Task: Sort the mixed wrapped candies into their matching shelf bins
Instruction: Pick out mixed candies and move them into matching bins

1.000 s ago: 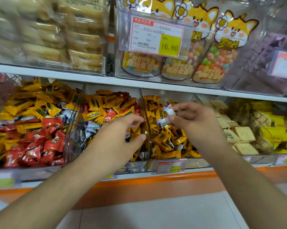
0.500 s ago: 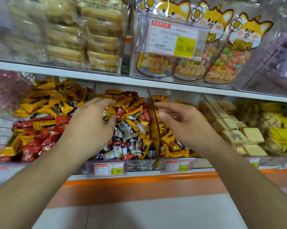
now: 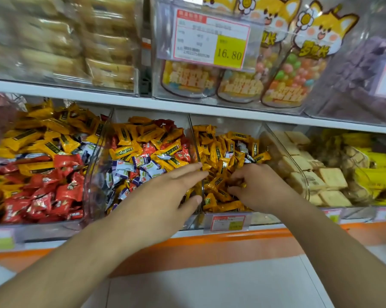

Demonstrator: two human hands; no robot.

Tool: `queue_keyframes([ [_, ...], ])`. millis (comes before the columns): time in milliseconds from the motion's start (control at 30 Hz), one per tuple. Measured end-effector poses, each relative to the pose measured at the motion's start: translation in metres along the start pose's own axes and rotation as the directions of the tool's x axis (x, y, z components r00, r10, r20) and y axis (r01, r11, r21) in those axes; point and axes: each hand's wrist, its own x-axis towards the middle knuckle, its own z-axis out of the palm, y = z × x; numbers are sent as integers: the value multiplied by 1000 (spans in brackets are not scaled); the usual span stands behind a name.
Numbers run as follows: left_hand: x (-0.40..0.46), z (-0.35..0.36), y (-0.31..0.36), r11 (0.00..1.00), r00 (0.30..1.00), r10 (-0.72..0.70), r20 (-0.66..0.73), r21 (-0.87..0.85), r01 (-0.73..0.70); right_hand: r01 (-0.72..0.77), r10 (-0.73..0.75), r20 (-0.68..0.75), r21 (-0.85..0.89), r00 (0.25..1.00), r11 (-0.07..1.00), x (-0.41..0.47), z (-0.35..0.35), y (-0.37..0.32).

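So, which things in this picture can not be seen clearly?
- Head view: what the right hand pinches in the orange candy bin; its curled fingers hide it.
- Small print on the upper price tag: blurred.
- Purple goods at the right edge: blurred, cut off.
- Left hand covers part of the mixed bin.

A white lower shelf with an orange front strip runs across the middle of the frame. Four clear bins stand on it side by side. The leftmost bin holds red and yellow wrapped candies; the next bin, at centre, holds yellow, red and white-and-purple ones; the third bin holds mostly yellow ones; the rightmost holds pale square biscuits. The upper shelf carries clear boxes of wrapped cakes at upper left and fox-printed sweet bags at upper right.
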Motion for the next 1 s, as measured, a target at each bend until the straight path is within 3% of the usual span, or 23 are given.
queue_keyframes([
  [267, -2, -4, 3, 1000, 1000, -9, 16, 5, 9, 30, -30, 25, 16, 999, 999, 1, 0, 6],
  [467, -6, -11, -3, 999, 998, -30, -54, 35, 32, -54, 111, -198, 274, 974, 960, -5, -11, 3],
  [567, -10, -21, -11, 994, 982, -85, -166, 52, 95, 15, 139, -283, 480, 949, 877, -6, -19, -19],
  [700, -13, -38, -20, 980, 930, -184, -318, 14, 199, 141, -7, -181, 740, 984, 658, -15, -27, -69],
  [800, -16, -44, -24, 977, 907, -200, -372, -2, 215, 189, -70, -192, 725, 979, 662, -13, -24, -80],
  [1000, -18, -32, -16, 997, 961, -60, -269, 26, 70, 172, -11, -259, 611, 966, 773, -8, -16, -41],
])
